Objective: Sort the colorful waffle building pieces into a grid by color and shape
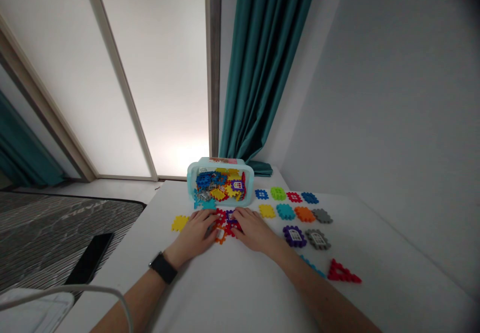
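Observation:
Side by side on the white table, both hands work on a small cluster of plastic interlocking tiles (229, 229) in red, purple and orange. My left hand (197, 230), with a black watch on its wrist, has its fingers curled over the left part, by a red tile (221, 216) and an orange window-like tile (220, 235). My right hand (255, 227) grips the right part, by a purple tile (230, 215) and a red one below it. The fingers hide parts of the cluster. Beside my left hand lies a yellow tile (180, 223).
Behind the hands, a light-blue tub (190, 179) holds many mixed tiles, with a cyan tile (208, 204) before it. Rows of sorted tiles (285, 211) lie to the right, with a red triangle (342, 273) nearer. A black phone-like slab (90, 258) and a cable (93, 288) are left.

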`<control>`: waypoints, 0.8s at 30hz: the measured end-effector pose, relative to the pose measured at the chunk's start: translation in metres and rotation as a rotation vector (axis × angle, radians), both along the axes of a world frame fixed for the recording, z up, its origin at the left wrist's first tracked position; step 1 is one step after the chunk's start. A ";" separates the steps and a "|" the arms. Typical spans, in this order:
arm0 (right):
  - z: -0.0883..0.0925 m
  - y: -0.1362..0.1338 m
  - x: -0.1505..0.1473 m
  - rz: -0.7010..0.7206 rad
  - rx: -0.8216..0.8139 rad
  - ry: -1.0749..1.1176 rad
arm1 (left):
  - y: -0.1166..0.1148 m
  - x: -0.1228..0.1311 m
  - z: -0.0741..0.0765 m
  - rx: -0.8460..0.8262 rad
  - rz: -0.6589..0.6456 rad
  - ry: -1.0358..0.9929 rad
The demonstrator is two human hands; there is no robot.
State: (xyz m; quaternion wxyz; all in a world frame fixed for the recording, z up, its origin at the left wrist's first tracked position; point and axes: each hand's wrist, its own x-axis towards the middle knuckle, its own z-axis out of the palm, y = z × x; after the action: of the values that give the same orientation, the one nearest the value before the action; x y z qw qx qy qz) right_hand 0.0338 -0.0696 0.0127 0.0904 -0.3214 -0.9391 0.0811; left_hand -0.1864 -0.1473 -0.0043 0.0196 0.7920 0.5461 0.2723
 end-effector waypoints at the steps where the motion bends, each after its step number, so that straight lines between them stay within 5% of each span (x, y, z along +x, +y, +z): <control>1: 0.000 0.000 0.000 -0.001 0.007 0.000 | -0.001 0.000 0.001 0.005 -0.005 -0.008; 19: 0.002 0.008 0.001 0.076 0.021 0.324 | -0.004 0.002 -0.001 0.115 0.041 -0.080; 24: 0.015 -0.003 -0.003 0.166 -0.131 0.482 | -0.007 0.003 0.003 0.151 0.007 -0.154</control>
State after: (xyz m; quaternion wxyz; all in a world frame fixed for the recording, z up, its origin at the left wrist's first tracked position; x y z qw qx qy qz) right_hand 0.0308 -0.0730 0.0280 0.2837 -0.2200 -0.9063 0.2230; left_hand -0.1830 -0.1542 -0.0017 0.0010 0.7661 0.5236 0.3728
